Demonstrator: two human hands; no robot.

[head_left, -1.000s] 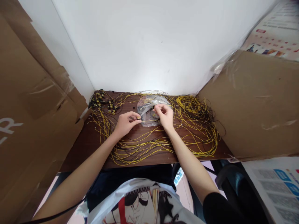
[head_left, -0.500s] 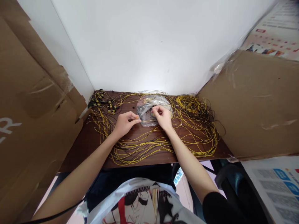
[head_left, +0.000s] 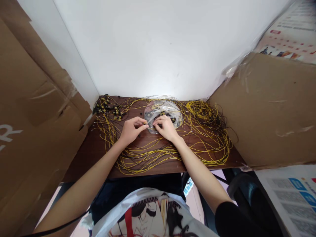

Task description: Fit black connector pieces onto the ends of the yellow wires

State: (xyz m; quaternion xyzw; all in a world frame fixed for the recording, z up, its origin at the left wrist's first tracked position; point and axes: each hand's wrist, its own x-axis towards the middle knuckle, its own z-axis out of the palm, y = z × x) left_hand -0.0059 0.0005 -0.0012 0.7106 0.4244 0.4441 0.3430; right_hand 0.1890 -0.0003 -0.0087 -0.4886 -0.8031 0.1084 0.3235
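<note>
My left hand pinches a small yellow-and-black connector between thumb and fingertips. Just to its right, my right hand has thumb and forefinger drawn together; whatever lies between them is too small to make out. Both hands are over the near edge of a clear plastic bag, and their fingertips are a short gap apart. Small black and yellow parts show in the bag behind my right hand. Yellow and black wires run in loose bundles across the table below my hands.
A pile of connectors with wire ends lies at the back left of the brown table. Coiled yellow wires are heaped on the right. Cardboard stands on both sides, with a white wall behind.
My right hand has moved left and slightly towards me, from over the bag to close beside my left hand. My left hand has stayed almost still, keeping its pinch.
</note>
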